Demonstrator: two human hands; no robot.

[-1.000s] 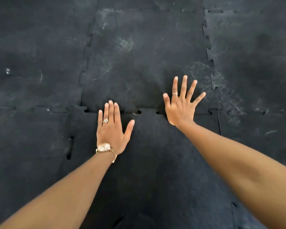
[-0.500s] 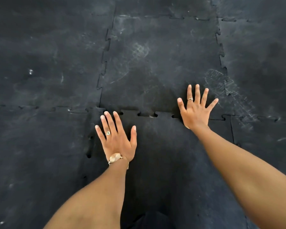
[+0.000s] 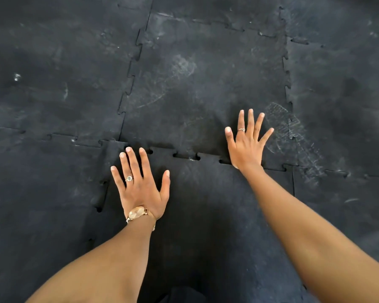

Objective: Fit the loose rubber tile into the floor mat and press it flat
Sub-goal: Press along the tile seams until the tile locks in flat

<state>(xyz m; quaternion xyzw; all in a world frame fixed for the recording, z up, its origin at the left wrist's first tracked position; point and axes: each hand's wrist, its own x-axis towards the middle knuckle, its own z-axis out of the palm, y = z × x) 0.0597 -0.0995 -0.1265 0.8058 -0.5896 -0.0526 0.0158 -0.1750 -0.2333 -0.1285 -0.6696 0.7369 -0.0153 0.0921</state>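
The loose rubber tile [image 3: 206, 204] is black, dusty and scuffed, with puzzle-tooth edges, and it lies low in the middle of the floor mat [image 3: 53, 84], directly under the person's arms. Its far edge runs between the two hands, and small dark gaps show along that seam where the teeth are not fully seated; more gaps show down its left edge. The surrounding tiles spread wide on every side, marked with pale chalky prints. The left hand [image 3: 140, 189], wearing a ring and a gold wristwatch [image 3: 138, 213], lies flat on the tile's far left corner, fingers spread and gripping nothing, fingertips just short of the seam. The right hand [image 3: 246, 145] is also splayed flat and empty, its heel on the seam, its fingers reaching onto the neighbouring tile beyond
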